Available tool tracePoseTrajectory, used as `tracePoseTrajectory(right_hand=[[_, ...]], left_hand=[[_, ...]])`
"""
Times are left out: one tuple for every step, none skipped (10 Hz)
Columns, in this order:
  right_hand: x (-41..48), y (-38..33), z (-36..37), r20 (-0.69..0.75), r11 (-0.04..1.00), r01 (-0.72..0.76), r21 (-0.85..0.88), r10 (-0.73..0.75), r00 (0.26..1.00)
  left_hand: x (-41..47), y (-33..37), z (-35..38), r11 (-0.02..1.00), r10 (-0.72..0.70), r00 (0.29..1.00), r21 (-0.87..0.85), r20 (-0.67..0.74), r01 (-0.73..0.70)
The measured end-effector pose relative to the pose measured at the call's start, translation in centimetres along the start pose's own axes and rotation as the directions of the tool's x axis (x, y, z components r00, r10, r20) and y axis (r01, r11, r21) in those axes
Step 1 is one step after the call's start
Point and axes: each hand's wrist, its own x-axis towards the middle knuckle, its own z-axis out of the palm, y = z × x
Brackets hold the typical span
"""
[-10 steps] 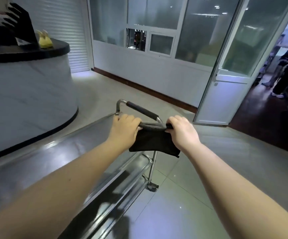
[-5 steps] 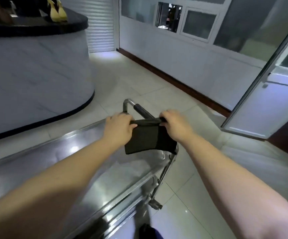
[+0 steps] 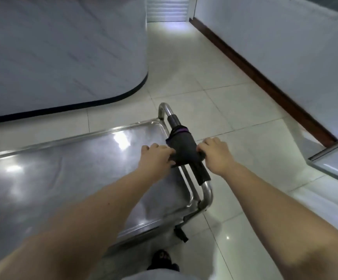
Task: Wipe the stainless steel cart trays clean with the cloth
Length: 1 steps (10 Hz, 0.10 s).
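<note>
Currently cloth draped across handle; left grip pinches tray-side edge, right grip clasps far edge. Tray lies left of handle, nearer left grip.

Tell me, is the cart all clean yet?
Not yet. Nothing shows as wiped. In hand: the left hand and right hand grip the cloth draped over the cart handle. Left to do: wiping the top tray.
</note>
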Motion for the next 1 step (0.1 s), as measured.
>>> tracePoseTrajectory(right_hand=[[2.64, -1.46, -0.63, -0.044, 0.986, 0.028, 0.163, -0.021, 0.999]], left_hand=[[1.00, -0.76, 0.03, 0.999, -0.043, 0.999, -0.024, -0.031, 0.042]])
